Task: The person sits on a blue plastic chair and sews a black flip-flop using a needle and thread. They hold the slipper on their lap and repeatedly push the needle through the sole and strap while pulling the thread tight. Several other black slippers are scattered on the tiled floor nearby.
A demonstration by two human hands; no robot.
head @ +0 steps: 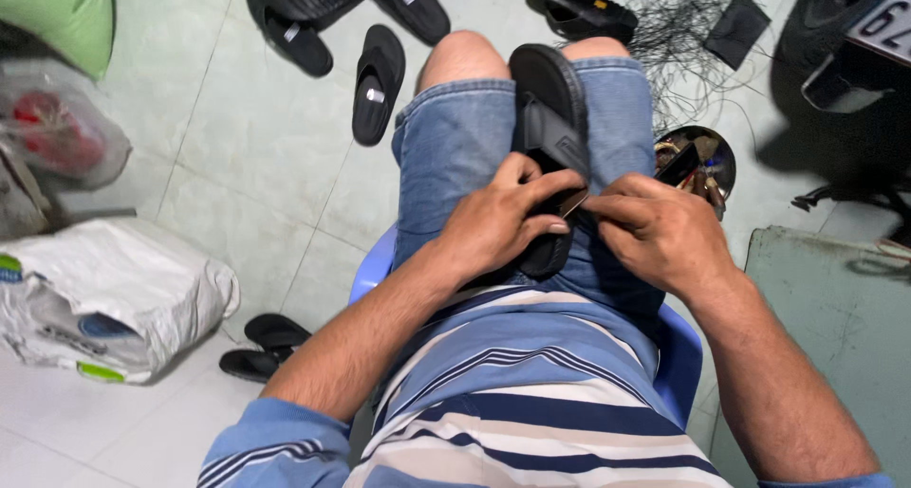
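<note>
- Far left, I see a green cushion-like shape (66, 18) in the top corner, and under it a clear plastic bag (62, 132) with something red inside.
- Below that, a crumpled white sack (104, 298) lies on the pale tiled floor (256, 137), and just to its right a pair of black sandals (264, 348) sits near the leg of the blue plastic chair (678, 355) I am seated on.
- Up the floor, more black sandals are scattered: one single sandal (378, 82) lies just left of my knee, with others (304, 14) beyond it.
- My left hand (498, 224) is curled over the lower half of a black sandal (548, 99) that lies lengthways on my lap, on the denim shorts (455, 147). Fingers are bent and closed on the sandal's edge, thumb pressed near the strap.
- Between the two hands a small, thin brownish piece (573, 202) shows at the sandal's strap; I cannot tell what it is.
- My right hand (655, 232) meets the left at the sandal's right side, fingers drawn together in a pinch at that small piece. Whether it truly grips it or only touches it, I cannot tell.
- Just right of my thigh, a round metal tin (707, 161) on the floor holds tools.
- Above it, a tangle of thin black threads (678, 28) spreads over the tiles, with a flat dark piece (738, 28) on it.
- Far right, part of a dark vehicle (854, 42) shows, and a greenish mat (835, 336) below.
</note>
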